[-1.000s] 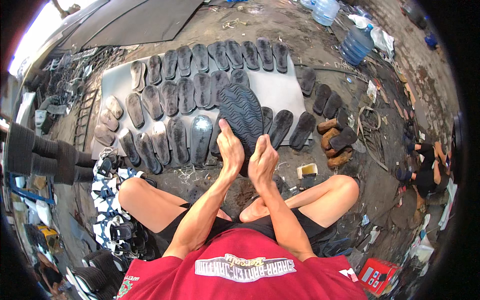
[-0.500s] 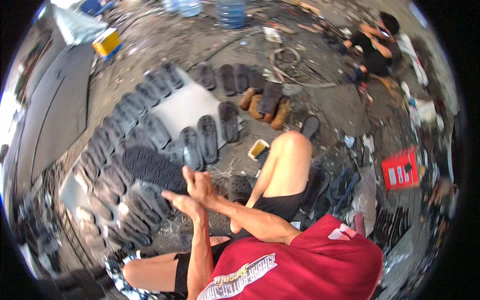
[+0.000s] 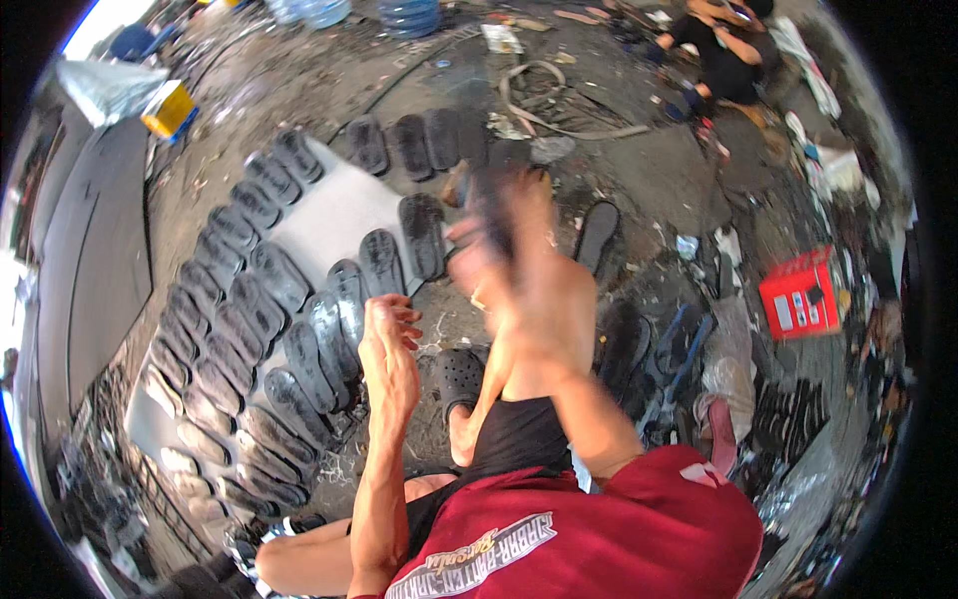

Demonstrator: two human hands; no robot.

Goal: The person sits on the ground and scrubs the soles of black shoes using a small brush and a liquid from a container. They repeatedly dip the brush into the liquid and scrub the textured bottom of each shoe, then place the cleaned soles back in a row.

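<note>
My left hand (image 3: 387,324) is raised over the near side of the rows of dark shoe soles (image 3: 339,304). Its fingers are loosely curled and a little apart, with nothing visible in them. My right hand (image 3: 484,270) reaches forward past my knee and is smeared by motion. At its fingers is a blurred dark sole-shaped piece (image 3: 492,205), above the brown shoe-form pieces (image 3: 456,185). Whether the fingers grip it cannot be made out. A pale sheet (image 3: 339,215) lies under part of the rows.
A black clog (image 3: 461,379) is on my foot. A single dark sole (image 3: 599,235) lies right of my knee. Further right are a red box (image 3: 800,295) and scraps. Another person (image 3: 726,55) sits at the far right. A hose (image 3: 519,95) and large water bottles (image 3: 409,15) are behind.
The ribbed black sole that both hands held is no longer between them. My right hand has swung forward and right to the brown pieces; my left stays back with fingers curled.
</note>
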